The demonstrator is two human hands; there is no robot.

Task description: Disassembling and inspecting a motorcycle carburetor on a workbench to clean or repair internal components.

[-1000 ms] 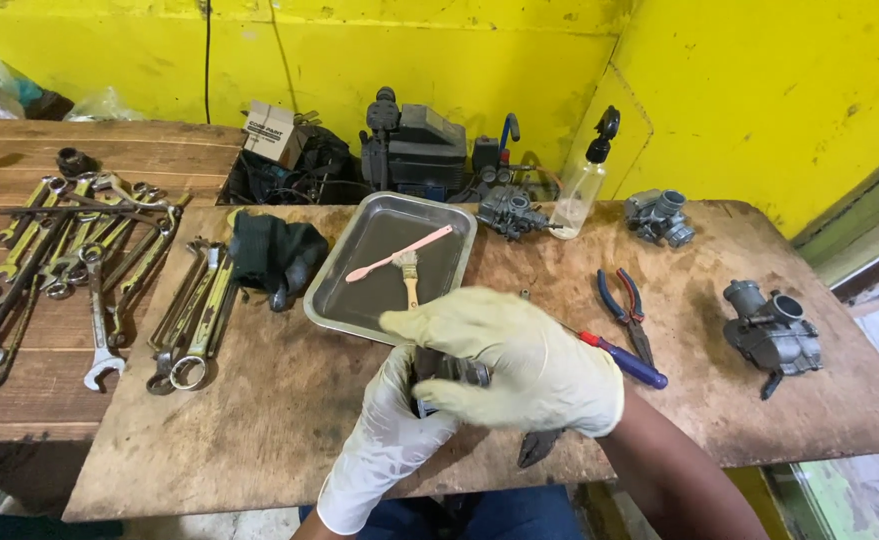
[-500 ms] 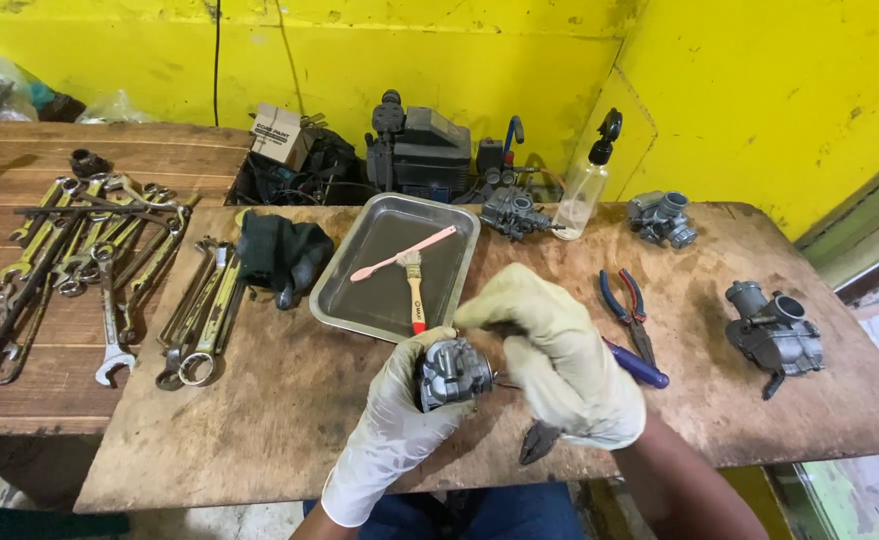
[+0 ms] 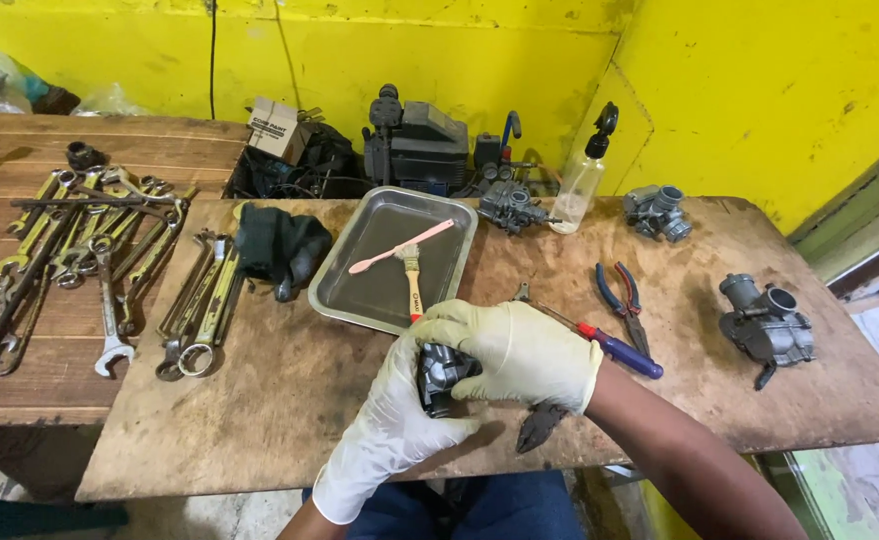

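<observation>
A small grey metal carburettor [image 3: 443, 375] sits clasped between two gloved hands just above the near edge of a worn wooden surface [image 3: 289, 390], held close to the body where the head camera looks straight down on it. The left hand [image 3: 391, 425], in a white glove, cups the part from below and behind, fingers wrapped around its underside, apparently to steady it. The right hand [image 3: 519, 350], in a pale yellow glove, lies over the top and right side, fingers curled down onto the casting; both grips are closed on the part, and much of its body is hidden under the gloves.

Just beyond the hands lies a shallow steel tray [image 3: 359, 290] holding a pink toothbrush [image 3: 399, 248] and a small paintbrush [image 3: 411, 275] with a wooden handle, laid within easy reach. To the right, a screwdriver [image 3: 614, 348] with a blue and red handle rests near the right wrist, with blue-and-red pliers [image 3: 621, 300] just past it. A dark pair of pliers [image 3: 539, 425] pokes out from under the right forearm.

Three more carburettors rest farther off: one [image 3: 767, 322] at the right end, one [image 3: 657, 212] near the yellow wall, one [image 3: 509, 207] beside a clear spray bottle [image 3: 581, 180]. A dark cloth [image 3: 277, 245] and rows of spanners [image 3: 109, 260] are spread to the left.
</observation>
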